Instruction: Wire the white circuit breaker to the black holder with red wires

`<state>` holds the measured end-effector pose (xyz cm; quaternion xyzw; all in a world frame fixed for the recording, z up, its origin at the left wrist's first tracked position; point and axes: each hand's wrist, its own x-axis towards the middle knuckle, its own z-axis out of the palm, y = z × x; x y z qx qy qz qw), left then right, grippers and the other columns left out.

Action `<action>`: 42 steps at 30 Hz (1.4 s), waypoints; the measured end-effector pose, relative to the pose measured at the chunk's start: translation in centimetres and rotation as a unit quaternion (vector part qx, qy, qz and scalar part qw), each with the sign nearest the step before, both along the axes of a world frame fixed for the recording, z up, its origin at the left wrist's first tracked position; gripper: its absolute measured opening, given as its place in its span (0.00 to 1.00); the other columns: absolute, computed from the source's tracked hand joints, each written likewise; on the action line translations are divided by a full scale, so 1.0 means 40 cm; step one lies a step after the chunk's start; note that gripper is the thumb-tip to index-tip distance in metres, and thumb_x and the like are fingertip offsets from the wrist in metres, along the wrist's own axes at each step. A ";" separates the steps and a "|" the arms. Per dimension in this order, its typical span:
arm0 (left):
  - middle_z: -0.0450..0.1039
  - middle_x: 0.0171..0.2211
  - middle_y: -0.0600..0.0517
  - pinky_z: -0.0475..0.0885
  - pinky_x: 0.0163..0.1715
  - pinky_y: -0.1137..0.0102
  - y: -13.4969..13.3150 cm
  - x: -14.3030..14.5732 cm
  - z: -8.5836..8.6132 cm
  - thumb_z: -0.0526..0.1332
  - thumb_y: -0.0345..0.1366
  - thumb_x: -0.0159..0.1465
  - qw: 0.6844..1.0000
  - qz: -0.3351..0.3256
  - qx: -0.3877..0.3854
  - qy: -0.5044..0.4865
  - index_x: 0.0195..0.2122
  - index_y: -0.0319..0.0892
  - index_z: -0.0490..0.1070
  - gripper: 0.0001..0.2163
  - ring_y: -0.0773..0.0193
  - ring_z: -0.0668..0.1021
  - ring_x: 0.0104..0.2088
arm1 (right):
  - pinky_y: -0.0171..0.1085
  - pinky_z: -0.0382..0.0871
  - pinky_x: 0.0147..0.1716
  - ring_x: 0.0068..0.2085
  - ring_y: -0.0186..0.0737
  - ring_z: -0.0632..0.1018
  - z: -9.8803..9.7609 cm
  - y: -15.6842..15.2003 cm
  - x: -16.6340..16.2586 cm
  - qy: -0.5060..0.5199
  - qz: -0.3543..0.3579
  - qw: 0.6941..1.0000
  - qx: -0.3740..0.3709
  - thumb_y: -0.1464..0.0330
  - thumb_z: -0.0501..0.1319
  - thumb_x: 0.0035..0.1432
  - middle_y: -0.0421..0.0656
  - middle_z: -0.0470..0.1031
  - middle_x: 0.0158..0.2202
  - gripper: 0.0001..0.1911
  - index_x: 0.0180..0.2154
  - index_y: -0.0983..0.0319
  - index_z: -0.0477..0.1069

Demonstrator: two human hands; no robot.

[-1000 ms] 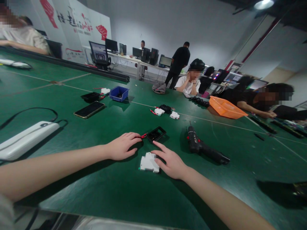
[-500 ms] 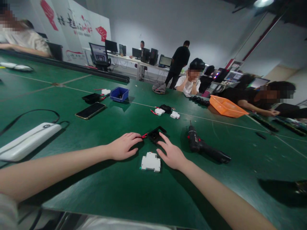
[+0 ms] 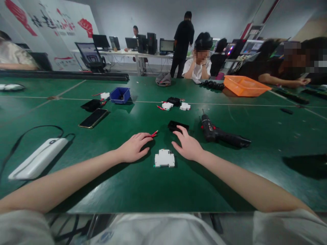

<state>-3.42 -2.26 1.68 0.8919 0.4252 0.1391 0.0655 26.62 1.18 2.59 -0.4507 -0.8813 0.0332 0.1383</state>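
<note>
My left hand (image 3: pixel 134 148) lies low over the table, thumb apart from its fingers. Short red wires (image 3: pixel 154 133) stick out at its fingertips; how far they run under the hand is hidden. My right hand (image 3: pixel 188 144) is open, its fingers spread, with the fingertips at the near edge of a black plastic case (image 3: pixel 176 125). Between the hands, slightly nearer to me, a white circuit breaker (image 3: pixel 165 159) lies flat on the table. To the right of my right hand rests a black power screwdriver (image 3: pixel 219 133) with a bit in its tip.
Farther off lie a black case with white breakers (image 3: pixel 185 106), a blue bin (image 3: pixel 120 95), a phone (image 3: pixel 93 118) and another black case (image 3: pixel 91 105). A white elongated device (image 3: pixel 39 159) with a cord is at left, an orange basket (image 3: pixel 245 86) at back right. Other people sit around.
The black case has shifted right, away from the red wires, with my right hand at it. My left hand stays by the wires. The camera view has levelled.
</note>
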 end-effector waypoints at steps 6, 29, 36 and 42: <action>0.65 0.62 0.40 0.66 0.61 0.52 0.005 -0.006 -0.013 0.55 0.40 0.69 1.000 -0.007 0.012 -0.002 0.61 0.40 0.66 0.21 0.49 0.69 0.62 | 0.52 0.79 0.40 0.45 0.55 0.81 -0.004 0.008 -0.005 0.035 0.023 0.999 -0.009 0.57 0.54 0.68 0.55 0.54 0.70 0.25 0.60 0.63 0.66; 0.65 0.63 0.42 0.63 0.63 0.61 -0.012 -0.007 0.007 0.49 0.39 0.72 1.000 0.006 0.006 0.023 0.62 0.38 0.66 0.20 0.57 0.68 0.62 | 0.44 0.75 0.37 0.35 0.40 0.77 -0.004 0.007 -0.006 0.106 0.132 0.985 -0.021 0.64 0.54 0.69 0.50 0.68 0.64 0.16 0.53 0.60 0.72; 0.62 0.64 0.42 0.66 0.62 0.52 0.028 -0.005 -0.025 0.50 0.44 0.71 0.999 -0.023 0.015 0.039 0.63 0.43 0.62 0.22 0.50 0.69 0.61 | 0.40 0.72 0.51 0.63 0.44 0.70 0.036 -0.037 0.038 0.054 0.179 0.980 -0.069 0.68 0.51 0.69 0.45 0.61 0.69 0.18 0.57 0.59 0.68; 0.59 0.66 0.49 0.64 0.63 0.49 0.039 -0.017 -0.044 0.51 0.45 0.68 0.999 -0.012 -0.006 0.044 0.69 0.56 0.54 0.27 0.46 0.68 0.62 | 0.37 0.74 0.45 0.41 0.36 0.79 0.125 -0.233 0.137 0.096 0.209 0.928 -0.292 0.65 0.51 0.67 0.36 0.79 0.40 0.14 0.41 0.55 0.76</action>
